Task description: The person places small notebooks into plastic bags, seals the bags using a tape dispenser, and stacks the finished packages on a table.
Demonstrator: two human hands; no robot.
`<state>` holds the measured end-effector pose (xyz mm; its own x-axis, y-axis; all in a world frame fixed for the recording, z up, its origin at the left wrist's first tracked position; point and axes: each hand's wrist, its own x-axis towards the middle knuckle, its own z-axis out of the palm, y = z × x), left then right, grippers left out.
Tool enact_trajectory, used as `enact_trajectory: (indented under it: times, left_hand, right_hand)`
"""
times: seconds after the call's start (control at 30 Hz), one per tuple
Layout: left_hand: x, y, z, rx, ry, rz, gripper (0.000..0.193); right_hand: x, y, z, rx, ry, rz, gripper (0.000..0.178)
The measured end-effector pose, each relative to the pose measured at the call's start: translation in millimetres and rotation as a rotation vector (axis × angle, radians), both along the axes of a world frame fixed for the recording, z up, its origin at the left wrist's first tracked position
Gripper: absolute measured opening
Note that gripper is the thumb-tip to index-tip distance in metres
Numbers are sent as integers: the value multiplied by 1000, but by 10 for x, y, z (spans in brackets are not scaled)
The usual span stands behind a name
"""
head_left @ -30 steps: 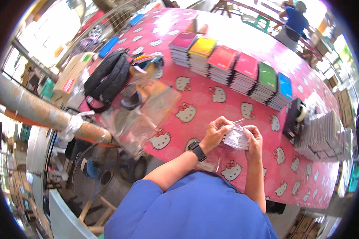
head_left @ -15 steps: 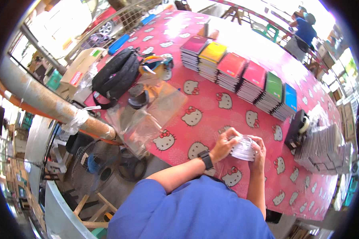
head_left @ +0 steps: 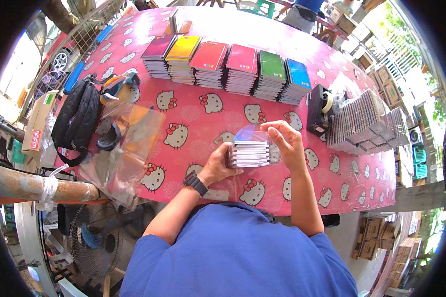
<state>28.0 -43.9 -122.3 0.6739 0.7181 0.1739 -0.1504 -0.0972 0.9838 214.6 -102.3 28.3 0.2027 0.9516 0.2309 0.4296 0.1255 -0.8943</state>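
Observation:
A small stack of spiral notebooks (head_left: 250, 154) is in my left hand (head_left: 218, 165), its white page edges toward me. My left fingers and thumb are closed round the stack's left side. A sheet of clear plastic film (head_left: 251, 132), with a bluish sheen, rises over the stack's far edge. My right hand (head_left: 286, 144) is at the stack's far right corner, thumb and fingertips pinched together at the film's edge. Beyond my hands, several notebook piles stand in a row, from a maroon pile (head_left: 158, 47) to a blue pile (head_left: 297, 74).
A black tape dispenser (head_left: 317, 109) stands right of the row, beside a large block of wrapped notebooks (head_left: 359, 121). At the left lie a black bag (head_left: 78, 119) and loose clear plastic bags (head_left: 116, 171). A fan (head_left: 96, 240) stands below the table's left edge.
The view has swung right, so the table appears shifted left. My right hand has moved from the stack's side to its far corner, and the plastic film now stands up there.

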Motion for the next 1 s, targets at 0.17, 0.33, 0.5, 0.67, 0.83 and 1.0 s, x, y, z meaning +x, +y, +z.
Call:
enact_trajectory:
  times: [0.17, 0.33, 0.5, 0.67, 0.83, 1.0]
  left_hand:
    - [-9, 67, 1100, 850, 642, 110, 57]
    - [-120, 108, 990, 836, 815, 54, 85]
    - [-673, 226, 493, 174, 373, 691, 42]
    - [-683, 121, 417, -489, 31, 445, 27]
    - [-440, 4, 460, -251, 156, 569, 23]
    - [-398, 17, 606, 224, 337, 696, 20]
  right_hand:
    - [161, -187, -213, 155, 322, -223, 23]
    - [55, -344, -729, 48, 265, -489, 18]
    - [-160, -540, -1010, -41, 281, -577, 29]
    - [-209, -477, -1029, -248, 642, -403, 36]
    - [-393, -371, -914, -184, 572, -425, 36]
    - [-435, -366, -903, -160, 603, -446, 30]
